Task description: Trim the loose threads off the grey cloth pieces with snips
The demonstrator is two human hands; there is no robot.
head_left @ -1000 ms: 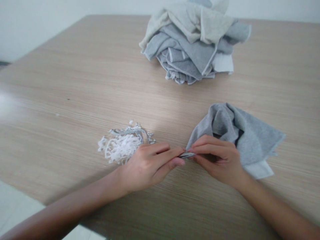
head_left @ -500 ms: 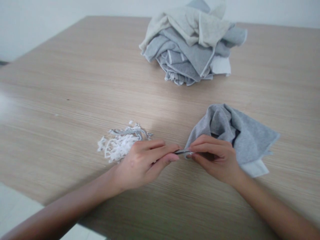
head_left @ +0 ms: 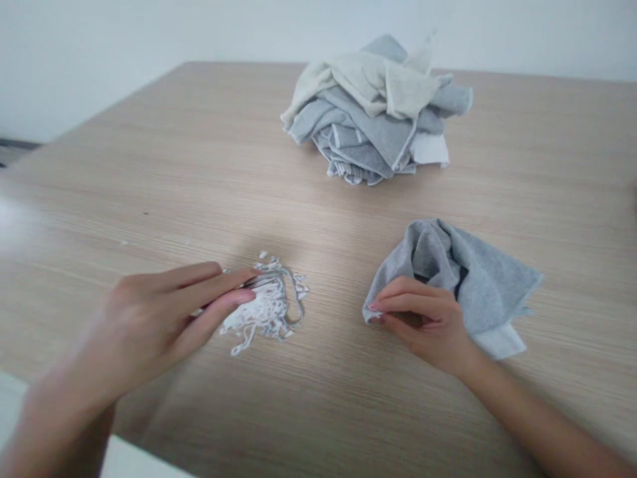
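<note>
At the right-hand side of the counter (head_left: 328,411), the person's right hand (head_left: 430,323) pinches the near left corner of a gray cloth (head_left: 497,282) between thumb and fingertips. The cloth lies bunched just beyond and beside that hand, with a raised fold in its middle, a point reaching out to the right, and a white flap (head_left: 502,341) showing at its lower edge; the hand and wrist hide part of its near side. Well apart to the left, the left hand (head_left: 166,315) is over a loose pile of scraps (head_left: 271,305), white threads and thin gray strips, covering its left part. Its thumb and forefinger lie close together, with something thin and dark between them, but whether they grip it I cannot tell. Farther back, beyond both hands and well apart from them, a heap of cloths (head_left: 371,113), gray with a cream one near the top, sits near the far edge, in front of a pale wall (head_left: 149,30). The left forearm comes in from the lower left corner, its fingers pointing right; the right forearm slants up from the lower right, wrist low, fingers pointing left.
</note>
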